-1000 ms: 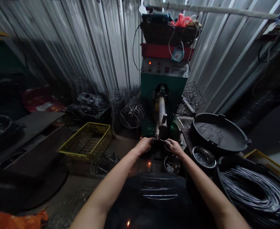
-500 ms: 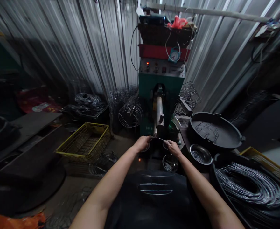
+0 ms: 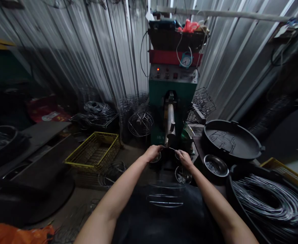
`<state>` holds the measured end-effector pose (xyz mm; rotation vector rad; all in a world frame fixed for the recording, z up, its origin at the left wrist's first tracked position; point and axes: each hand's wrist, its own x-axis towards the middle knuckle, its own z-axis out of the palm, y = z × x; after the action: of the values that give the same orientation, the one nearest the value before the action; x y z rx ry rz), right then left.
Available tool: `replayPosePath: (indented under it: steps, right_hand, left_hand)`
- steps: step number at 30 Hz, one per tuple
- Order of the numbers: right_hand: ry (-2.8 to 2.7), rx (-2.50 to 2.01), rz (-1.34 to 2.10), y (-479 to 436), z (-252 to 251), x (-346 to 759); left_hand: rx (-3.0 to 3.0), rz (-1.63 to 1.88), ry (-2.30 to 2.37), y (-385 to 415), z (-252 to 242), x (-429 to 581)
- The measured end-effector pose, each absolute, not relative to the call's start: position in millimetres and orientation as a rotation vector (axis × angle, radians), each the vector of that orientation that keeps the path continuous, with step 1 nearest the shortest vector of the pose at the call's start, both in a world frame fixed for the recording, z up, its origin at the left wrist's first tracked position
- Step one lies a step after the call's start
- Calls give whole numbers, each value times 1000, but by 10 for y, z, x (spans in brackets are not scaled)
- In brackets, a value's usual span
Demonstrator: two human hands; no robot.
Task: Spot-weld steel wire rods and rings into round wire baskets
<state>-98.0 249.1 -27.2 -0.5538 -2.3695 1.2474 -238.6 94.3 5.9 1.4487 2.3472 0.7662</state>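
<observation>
A thin, curved metal wire (image 3: 169,148) spans the gap between my two hands, just below the electrode end of a green spot-welding machine (image 3: 156,98). My left hand (image 3: 153,153) pinches its left end, and my right hand (image 3: 184,158) pinches the right end. Whether the wire touches the electrode (image 3: 171,135) is too dark to tell. Several bent wire pieces (image 3: 166,204) lie across the dark apron on my lap. Below my right hand sits a metal bowl (image 3: 183,174) with small parts in it.
To the right are a steel bowl (image 3: 216,166) of small pieces, a round black tray (image 3: 240,149) holding a wire frame, and a tub with many curved wires (image 3: 273,200). A yellow crate (image 3: 91,166) stands left. Wire baskets (image 3: 141,123) lean beside the machine.
A small orange glow below my left hand has gone. The view has shifted slightly, with scenery sitting a little further right. Both hands keep hold of the wire near the electrode.
</observation>
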Motion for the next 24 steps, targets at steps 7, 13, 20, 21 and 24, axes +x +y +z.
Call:
replayPosePath:
  steps: [7,13,20,21,24]
  right_hand:
    - [-2422,-504,1145,2353,-238,-831]
    - [-2443,-482,1035,2375,-268,-834]
    - [-2501,-544,852,2609,-337,-956]
    - [-2511,-541,846,2621,-338,-959]
    - [-2541,-539,887,2618,-327,-955]
  left_hand:
    - [1491,737,2359,780,35,-2309]
    - [1497,739,2401,751,34,-2252]
    - [1482,771,2444,937,57,-2261]
    - [1478,781,2439,952,44,-2263]
    - [1457,806,2413,977,3,-2270]
